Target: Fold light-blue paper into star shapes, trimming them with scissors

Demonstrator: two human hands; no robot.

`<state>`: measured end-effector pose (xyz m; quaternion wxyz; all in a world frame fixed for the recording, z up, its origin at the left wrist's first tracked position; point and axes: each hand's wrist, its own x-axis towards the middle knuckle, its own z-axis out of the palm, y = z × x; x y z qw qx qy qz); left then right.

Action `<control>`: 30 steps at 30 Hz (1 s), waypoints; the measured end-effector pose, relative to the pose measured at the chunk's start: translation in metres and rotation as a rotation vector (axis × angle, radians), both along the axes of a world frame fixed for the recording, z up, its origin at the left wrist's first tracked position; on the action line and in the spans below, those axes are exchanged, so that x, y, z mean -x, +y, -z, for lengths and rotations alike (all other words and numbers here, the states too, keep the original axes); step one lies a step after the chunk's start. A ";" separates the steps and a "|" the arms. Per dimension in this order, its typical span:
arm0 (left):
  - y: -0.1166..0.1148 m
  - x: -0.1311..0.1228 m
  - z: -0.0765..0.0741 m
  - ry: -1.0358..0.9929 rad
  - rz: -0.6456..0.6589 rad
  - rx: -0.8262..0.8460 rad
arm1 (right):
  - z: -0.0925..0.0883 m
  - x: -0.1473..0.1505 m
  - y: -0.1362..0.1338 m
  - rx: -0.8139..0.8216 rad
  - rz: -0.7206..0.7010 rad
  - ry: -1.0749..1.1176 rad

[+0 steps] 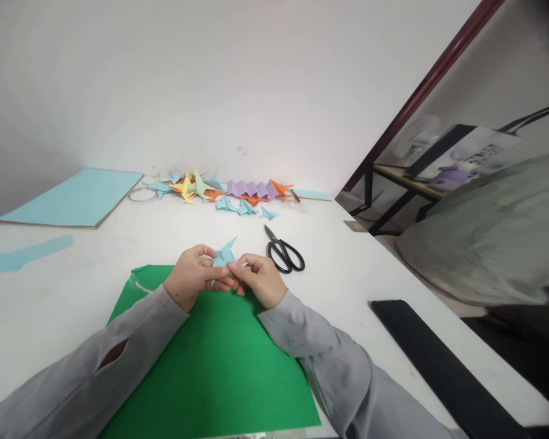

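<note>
Light-blue folded paper: am pinching it with left hand and right hand, over the green sheet's far edge. Have scissors lying near, on the white table.

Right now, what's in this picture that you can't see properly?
All in the head view:
Blue folded paper: partly hidden by the left hand and right hand.
Green sheet: partly covered by the grey sleeves.
Blue paper strip: cut off by the left edge.
Black bar: cut off by the bottom edge.
Writing on the white bag: too blurred to read.
Folded paper pile: overlapping pieces hide how many there are.
</note>
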<state>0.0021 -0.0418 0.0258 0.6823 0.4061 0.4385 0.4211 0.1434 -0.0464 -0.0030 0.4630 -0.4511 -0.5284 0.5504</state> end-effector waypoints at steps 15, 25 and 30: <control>0.004 -0.001 0.008 0.178 -0.136 -0.170 | -0.001 0.005 -0.002 -0.008 0.059 -0.145; 0.003 0.002 0.007 0.120 -0.034 -0.150 | -0.001 0.004 0.000 0.027 -0.020 0.066; 0.003 0.003 0.009 0.018 0.016 -0.154 | 0.006 0.003 0.003 0.106 -0.090 0.259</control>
